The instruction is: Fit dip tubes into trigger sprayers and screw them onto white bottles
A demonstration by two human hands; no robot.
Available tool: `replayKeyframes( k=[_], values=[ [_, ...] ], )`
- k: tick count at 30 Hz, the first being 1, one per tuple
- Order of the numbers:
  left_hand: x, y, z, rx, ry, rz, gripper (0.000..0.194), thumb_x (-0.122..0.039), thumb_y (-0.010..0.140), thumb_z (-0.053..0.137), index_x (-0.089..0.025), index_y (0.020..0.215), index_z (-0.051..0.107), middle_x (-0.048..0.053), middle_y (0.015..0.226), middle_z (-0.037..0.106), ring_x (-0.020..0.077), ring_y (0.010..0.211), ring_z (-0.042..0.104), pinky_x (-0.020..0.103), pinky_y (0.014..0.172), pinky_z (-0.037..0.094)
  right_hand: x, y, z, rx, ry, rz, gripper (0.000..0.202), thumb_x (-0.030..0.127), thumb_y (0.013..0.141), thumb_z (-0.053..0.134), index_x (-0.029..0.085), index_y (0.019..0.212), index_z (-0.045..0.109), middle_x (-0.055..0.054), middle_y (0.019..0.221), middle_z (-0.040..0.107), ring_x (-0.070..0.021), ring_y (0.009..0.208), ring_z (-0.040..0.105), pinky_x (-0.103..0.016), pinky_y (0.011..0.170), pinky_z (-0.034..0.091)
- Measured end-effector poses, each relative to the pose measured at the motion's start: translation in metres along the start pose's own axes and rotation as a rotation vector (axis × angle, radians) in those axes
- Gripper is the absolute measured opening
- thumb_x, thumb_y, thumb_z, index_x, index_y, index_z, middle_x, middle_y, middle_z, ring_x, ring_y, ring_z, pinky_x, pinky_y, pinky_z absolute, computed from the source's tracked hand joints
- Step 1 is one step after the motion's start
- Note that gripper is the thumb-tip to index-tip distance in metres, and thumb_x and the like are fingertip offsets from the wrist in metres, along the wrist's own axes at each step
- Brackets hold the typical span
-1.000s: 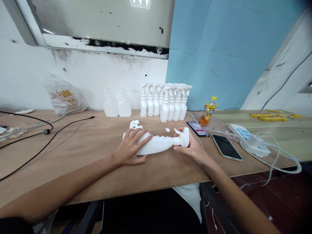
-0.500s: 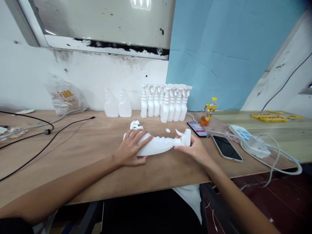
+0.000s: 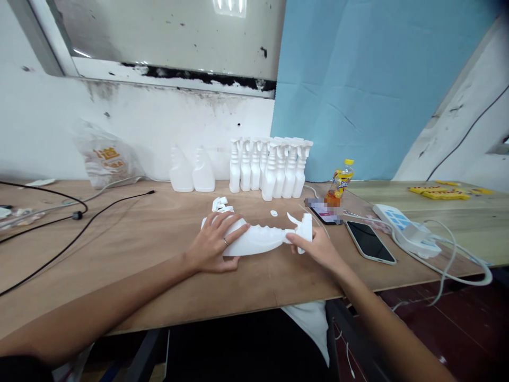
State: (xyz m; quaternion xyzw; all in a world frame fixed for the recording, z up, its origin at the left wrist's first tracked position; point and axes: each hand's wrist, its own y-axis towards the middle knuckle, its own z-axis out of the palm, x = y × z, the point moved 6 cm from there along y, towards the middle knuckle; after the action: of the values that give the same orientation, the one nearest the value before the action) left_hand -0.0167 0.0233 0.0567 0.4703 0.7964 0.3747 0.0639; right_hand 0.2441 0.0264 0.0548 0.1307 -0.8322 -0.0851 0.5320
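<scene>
A white spray bottle [image 3: 260, 240] lies on its side over the wooden table, its neck pointing right. My left hand [image 3: 217, 241] is wrapped over the bottle's base end, thumb below. At the other end, my right hand [image 3: 314, 245] has its thumb and fingers closed around the neck of the white spray head [image 3: 305, 229], whose trigger points up and left. Some of the right fingers are hidden behind the head. Just behind my left hand lie loose white spray heads [image 3: 221, 204]. A small white disc [image 3: 273, 213] rests behind the bottle.
Several white spray bottles [image 3: 268, 172] with heads stand by the wall, left of them two headless bottles [image 3: 204, 172]. A plastic bag [image 3: 107, 159] and black cables [image 3: 107, 212] are on the left. Rightward are a drink bottle [image 3: 340, 183], two phones [image 3: 369, 241] and a power strip [image 3: 405, 231].
My right hand has shifted its grip on the spray head, with the thumb now across the neck. The spray head looks turned slightly. My left hand has stayed nearly still.
</scene>
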Motion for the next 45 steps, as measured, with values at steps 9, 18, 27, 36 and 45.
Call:
replayKeyframes(
  k=[9, 18, 27, 36, 45],
  values=[
    [0.000, 0.002, 0.000, 0.007, -0.009, -0.002, 0.083, -0.040, 0.075, 0.066, -0.024, 0.152, 0.037, 0.016, 0.149, 0.045, 0.0401, 0.134, 0.042, 0.060, 0.111, 0.031, -0.004, 0.002, 0.000, -0.030, 0.007, 0.010, 0.037, 0.054, 0.073, 0.076, 0.018, 0.073, 0.066, -0.005, 0.070, 0.068, -0.0224, 0.070, 0.064, -0.035, 0.070, 0.052],
    [-0.001, 0.002, -0.001, 0.012, -0.004, 0.002, 0.080, -0.039, 0.077, 0.065, -0.023, 0.150, 0.037, 0.017, 0.148, 0.046, 0.0392, 0.133, 0.043, 0.059, 0.111, 0.030, -0.003, 0.002, 0.004, 0.012, 0.027, 0.028, 0.041, 0.057, 0.079, 0.071, 0.019, 0.066, 0.063, -0.005, 0.062, 0.065, -0.0215, 0.063, 0.061, -0.037, 0.068, 0.051],
    [-0.004, 0.004, -0.003, 0.008, 0.010, 0.006, 0.077, -0.039, 0.078, 0.064, -0.022, 0.148, 0.039, 0.018, 0.147, 0.047, 0.0389, 0.134, 0.042, 0.059, 0.112, 0.030, -0.002, 0.002, 0.006, 0.066, 0.027, 0.044, 0.042, 0.058, 0.082, 0.067, 0.019, 0.068, 0.064, -0.003, 0.057, 0.062, -0.0190, 0.058, 0.058, -0.034, 0.064, 0.047],
    [-0.004, 0.003, -0.002, -0.001, 0.005, 0.019, 0.077, -0.039, 0.078, 0.064, -0.023, 0.148, 0.039, 0.017, 0.147, 0.047, 0.0384, 0.134, 0.043, 0.059, 0.112, 0.029, -0.004, 0.001, 0.006, 0.060, -0.012, 0.070, 0.047, 0.057, 0.081, 0.066, 0.018, 0.058, 0.058, -0.004, 0.057, 0.061, -0.0165, 0.059, 0.055, -0.030, 0.061, 0.044],
    [-0.001, 0.004, -0.002, 0.028, -0.034, -0.002, 0.080, -0.038, 0.076, 0.065, -0.024, 0.149, 0.037, 0.016, 0.148, 0.045, 0.0380, 0.134, 0.043, 0.058, 0.112, 0.030, 0.002, -0.001, 0.001, -0.048, -0.013, 0.023, 0.035, 0.045, 0.066, 0.080, 0.016, 0.078, 0.065, -0.005, 0.076, 0.067, -0.0164, 0.066, 0.057, -0.028, 0.061, 0.044]
  ],
)
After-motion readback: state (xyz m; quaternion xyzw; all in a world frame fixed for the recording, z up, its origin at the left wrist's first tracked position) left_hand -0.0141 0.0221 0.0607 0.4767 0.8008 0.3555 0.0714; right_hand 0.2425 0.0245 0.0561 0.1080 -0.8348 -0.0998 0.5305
